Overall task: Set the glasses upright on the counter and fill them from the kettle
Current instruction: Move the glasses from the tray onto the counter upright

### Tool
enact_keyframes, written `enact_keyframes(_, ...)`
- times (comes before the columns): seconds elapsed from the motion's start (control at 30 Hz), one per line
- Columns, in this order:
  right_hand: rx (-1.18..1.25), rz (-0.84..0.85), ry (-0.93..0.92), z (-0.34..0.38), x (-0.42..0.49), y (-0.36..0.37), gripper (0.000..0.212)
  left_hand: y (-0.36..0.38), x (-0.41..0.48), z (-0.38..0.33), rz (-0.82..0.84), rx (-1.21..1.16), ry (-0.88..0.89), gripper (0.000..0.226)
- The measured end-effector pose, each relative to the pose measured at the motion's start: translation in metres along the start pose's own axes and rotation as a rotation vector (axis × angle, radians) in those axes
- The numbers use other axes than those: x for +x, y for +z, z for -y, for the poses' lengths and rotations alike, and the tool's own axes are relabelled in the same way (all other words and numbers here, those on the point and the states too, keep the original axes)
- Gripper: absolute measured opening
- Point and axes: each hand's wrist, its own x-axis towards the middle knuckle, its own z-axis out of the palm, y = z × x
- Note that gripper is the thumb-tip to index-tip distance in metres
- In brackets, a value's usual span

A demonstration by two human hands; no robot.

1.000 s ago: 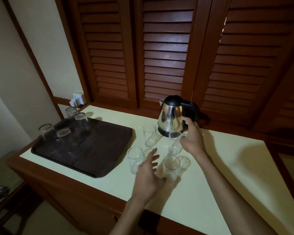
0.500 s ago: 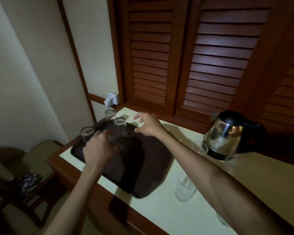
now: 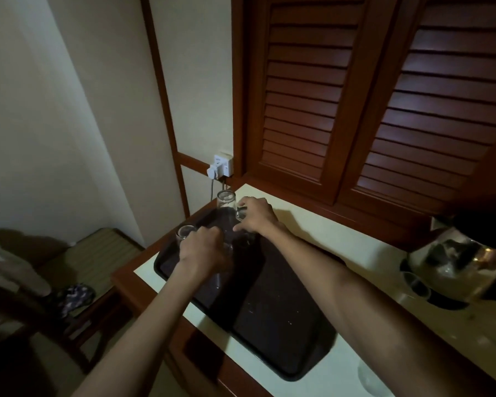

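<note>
- A clear glass (image 3: pixel 368 381) stands on the pale counter (image 3: pixel 355 253) at the near edge, partly cut off by the frame.
- The dark tray (image 3: pixel 275 325) lies on the counter's left end.
- At the right, the steel kettle (image 3: pixel 458 262) sits on its base, with another glass (image 3: pixel 414 285) just beside it.
- The left hand (image 3: pixel 202 249) is closed round a glass on the tray, though dim light hides most of it.
- The right hand (image 3: pixel 254 214) grips a tumbler (image 3: pixel 241 212) farther back.
- Two upturned glasses flank them: one (image 3: pixel 186 232) left, one (image 3: pixel 226 199) behind.
</note>
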Motion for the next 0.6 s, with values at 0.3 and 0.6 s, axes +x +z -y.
enact_keyframes(0.3,-0.137,-0.035,0.012,0.001,0.001,-0.011,0.027,-0.027,0.007,-0.002,-0.020,0.012,0.030,0.037)
enact_keyframes(0.6,1.085,-0.001,0.368,-0.051,-0.021,-0.078,0.029,-0.020,0.003,0.031,0.254,-1.059,-0.075,0.047)
